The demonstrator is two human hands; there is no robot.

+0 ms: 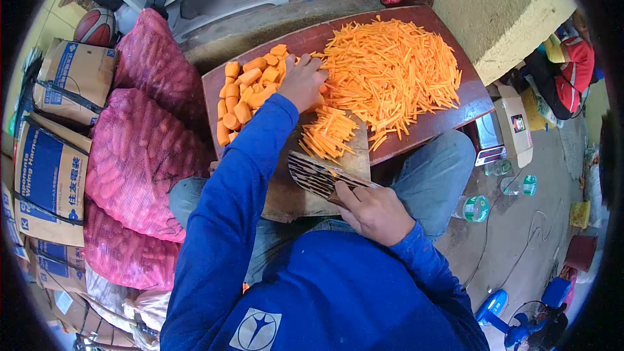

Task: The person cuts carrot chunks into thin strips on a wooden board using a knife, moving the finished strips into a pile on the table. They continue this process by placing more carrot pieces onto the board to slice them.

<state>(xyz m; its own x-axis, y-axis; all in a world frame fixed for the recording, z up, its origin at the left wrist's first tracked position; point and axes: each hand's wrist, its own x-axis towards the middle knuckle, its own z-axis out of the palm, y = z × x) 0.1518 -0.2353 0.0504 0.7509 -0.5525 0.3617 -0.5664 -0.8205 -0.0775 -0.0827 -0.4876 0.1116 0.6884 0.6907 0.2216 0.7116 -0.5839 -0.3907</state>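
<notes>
A single view is taken from the wearer's head, faced forward and steeply down. The shirt (364, 292) is seen nearest, along the lower edge; the bench (465, 101) is framed farther out, above the middle, and the shelf (231, 13) beyond, at the top. The outer edges are curved and darkened.

Orange carrot sticks (328, 133) lie piled beside a streaked knife (318, 174).

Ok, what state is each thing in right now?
Left hand: over the carrots, grip unclear
Right hand: closed on the knife
Knife: held, blade dark-streaked
Carrot chunks: peeled, in short pieces
Large carrot pile: cut into strips
Small carrot heap: cut into strips
Mesh sacks: filled, bulging
</notes>
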